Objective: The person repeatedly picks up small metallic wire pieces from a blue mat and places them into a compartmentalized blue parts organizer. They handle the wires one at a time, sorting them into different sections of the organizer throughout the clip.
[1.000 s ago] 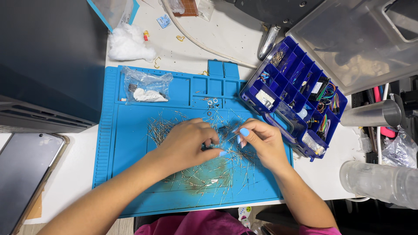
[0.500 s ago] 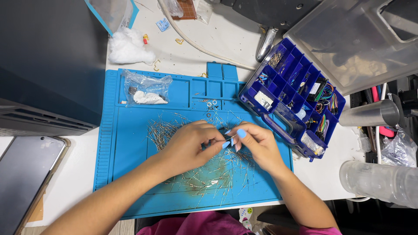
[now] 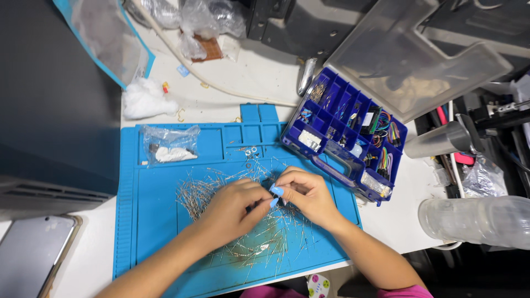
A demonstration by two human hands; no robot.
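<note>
Centrally, low in the frame, both hands are brought together over the blue work mat (image 3: 160, 232), fingertips meeting above a scattered pile of thin metal pins (image 3: 265, 237). The left hand (image 3: 232, 212) is curled, knuckles upward, its forearm running down to the lower left; the right hand (image 3: 309, 196) is curled likewise, its forearm running to the lower right. Something small is pinched between the fingertips of the two hands, but what it is cannot be told; the pins lie spread across the mat's middle and lower part, too many to be counted. One clear plastic bag (image 3: 168, 144) is laid on the mat's upper left. One blue compartment box (image 3: 345, 140) is stood open at the mat's upper right corner. One phone (image 3: 30, 256) is seen at the lower left on the white surface (image 3: 237, 72).
</note>
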